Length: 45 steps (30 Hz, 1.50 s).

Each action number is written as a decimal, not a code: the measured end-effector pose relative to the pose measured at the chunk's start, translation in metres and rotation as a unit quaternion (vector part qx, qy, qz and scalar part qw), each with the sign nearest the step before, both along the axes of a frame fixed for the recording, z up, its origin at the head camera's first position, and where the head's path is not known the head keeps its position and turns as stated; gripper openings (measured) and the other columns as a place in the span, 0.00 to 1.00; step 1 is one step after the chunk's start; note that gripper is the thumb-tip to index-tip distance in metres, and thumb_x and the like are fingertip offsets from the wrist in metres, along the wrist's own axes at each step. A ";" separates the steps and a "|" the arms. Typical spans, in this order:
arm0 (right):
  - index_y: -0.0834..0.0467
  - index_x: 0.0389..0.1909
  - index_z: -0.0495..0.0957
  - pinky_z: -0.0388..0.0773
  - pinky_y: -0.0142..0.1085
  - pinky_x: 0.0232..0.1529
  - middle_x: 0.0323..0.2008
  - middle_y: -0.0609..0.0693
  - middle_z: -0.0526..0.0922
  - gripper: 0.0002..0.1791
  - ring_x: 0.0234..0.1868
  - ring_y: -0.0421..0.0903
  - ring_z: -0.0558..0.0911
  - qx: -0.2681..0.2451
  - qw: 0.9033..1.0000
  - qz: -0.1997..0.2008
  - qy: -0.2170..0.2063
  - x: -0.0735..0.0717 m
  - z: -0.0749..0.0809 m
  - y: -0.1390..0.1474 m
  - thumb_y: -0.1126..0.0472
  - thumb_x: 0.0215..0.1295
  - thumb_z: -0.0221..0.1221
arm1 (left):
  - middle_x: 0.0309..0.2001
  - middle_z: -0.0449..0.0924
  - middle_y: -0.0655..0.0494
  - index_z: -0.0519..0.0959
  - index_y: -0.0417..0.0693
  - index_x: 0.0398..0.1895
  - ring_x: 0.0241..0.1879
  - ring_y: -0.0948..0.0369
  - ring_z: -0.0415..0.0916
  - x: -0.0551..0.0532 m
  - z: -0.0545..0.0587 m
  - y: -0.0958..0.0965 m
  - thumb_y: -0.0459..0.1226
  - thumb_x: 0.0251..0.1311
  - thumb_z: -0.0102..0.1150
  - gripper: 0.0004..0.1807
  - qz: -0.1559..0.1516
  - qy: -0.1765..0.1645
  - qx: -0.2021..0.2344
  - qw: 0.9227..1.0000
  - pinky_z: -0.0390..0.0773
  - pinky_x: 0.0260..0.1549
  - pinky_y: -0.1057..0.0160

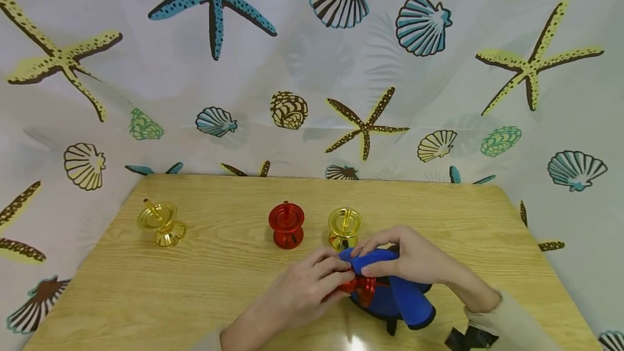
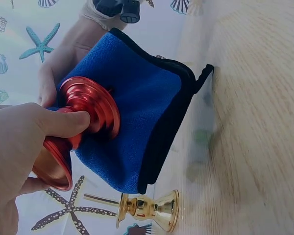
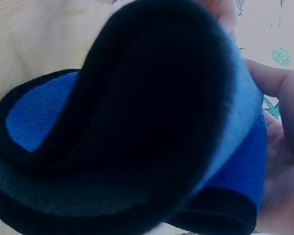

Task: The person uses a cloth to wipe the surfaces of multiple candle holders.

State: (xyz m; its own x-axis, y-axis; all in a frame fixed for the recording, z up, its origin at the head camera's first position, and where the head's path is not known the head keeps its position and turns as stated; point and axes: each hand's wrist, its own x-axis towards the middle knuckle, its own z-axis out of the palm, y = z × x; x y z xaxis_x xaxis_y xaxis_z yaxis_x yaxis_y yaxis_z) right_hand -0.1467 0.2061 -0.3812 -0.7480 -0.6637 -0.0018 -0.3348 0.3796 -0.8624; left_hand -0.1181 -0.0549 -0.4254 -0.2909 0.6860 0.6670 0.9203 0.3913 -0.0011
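Note:
My left hand [image 1: 309,286] grips a red metal candle holder [image 2: 93,105] by its narrow stem, tilted on its side above the table. The thumb lies across the stem in the left wrist view. My right hand [image 1: 414,258] pinches a blue cloth [image 1: 414,302] with black edging, fingers and thumb on a folded part at the candle holder's far end. The cloth wraps round one end of the holder and hangs below it. In the right wrist view the cloth's dark, curled underside [image 3: 152,112] fills the middle and hides the holder.
A gold candle holder [image 1: 345,223] stands just beyond the hands. Left of it is another red candle holder [image 1: 286,218], and a second gold one [image 1: 163,221] stands at the far left. A patterned curtain [image 1: 302,69] hangs behind the wooden table [image 1: 205,286].

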 end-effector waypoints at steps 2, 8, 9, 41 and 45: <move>0.52 0.47 0.90 0.80 0.36 0.61 0.55 0.53 0.90 0.09 0.59 0.43 0.86 -0.010 1.000 -0.001 -0.013 0.000 -0.001 0.000 0.57 0.69 0.70 | 0.45 0.89 0.58 0.89 0.49 0.44 0.49 0.61 0.82 0.001 0.000 0.000 0.39 0.49 0.84 0.19 0.002 -0.017 0.003 1.000 0.84 0.51 0.69; 0.50 0.44 0.90 0.81 0.36 0.61 0.56 0.52 0.89 0.07 0.61 0.45 0.85 -0.052 0.997 -0.027 0.053 0.016 -0.006 -0.002 0.60 0.66 0.72 | 0.45 0.88 0.58 0.89 0.48 0.43 0.50 0.60 0.81 -0.001 0.003 0.000 0.37 0.50 0.84 0.17 0.006 -0.075 0.026 0.997 0.85 0.52 0.68; 0.48 0.44 0.91 0.81 0.37 0.62 0.56 0.50 0.89 0.08 0.62 0.45 0.84 -0.048 0.995 -0.036 0.082 0.019 -0.007 -0.003 0.60 0.65 0.73 | 0.45 0.88 0.57 0.89 0.47 0.43 0.50 0.60 0.81 -0.002 0.004 0.000 0.37 0.49 0.84 0.17 0.006 -0.082 0.030 0.996 0.85 0.51 0.68; 0.41 0.41 0.87 0.86 0.48 0.56 0.55 0.38 0.88 0.10 0.61 0.45 0.82 0.063 0.954 -0.085 0.282 0.046 0.000 -0.015 0.56 0.62 0.75 | 0.42 0.90 0.58 0.90 0.47 0.41 0.46 0.61 0.81 -0.004 0.007 -0.001 0.36 0.41 0.88 0.20 0.023 -0.141 0.061 0.988 0.84 0.48 0.66; 0.41 0.46 0.86 0.84 0.42 0.57 0.53 0.40 0.89 0.08 0.57 0.44 0.84 0.036 0.983 -0.058 0.171 0.033 0.005 -0.007 0.54 0.69 0.70 | 0.43 0.90 0.58 0.90 0.47 0.42 0.47 0.62 0.81 -0.001 0.003 -0.001 0.37 0.44 0.87 0.19 0.012 -0.147 0.056 0.988 0.84 0.48 0.68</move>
State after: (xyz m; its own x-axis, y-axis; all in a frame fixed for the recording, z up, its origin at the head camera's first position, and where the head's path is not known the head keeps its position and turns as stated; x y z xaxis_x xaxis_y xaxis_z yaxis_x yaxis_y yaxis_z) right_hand -0.1141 0.1987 -0.3763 -0.7838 -0.5810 0.2193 -0.5513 0.4884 -0.6764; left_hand -0.1196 -0.0559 -0.4222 -0.4983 0.6032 0.6227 0.8649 0.3957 0.3088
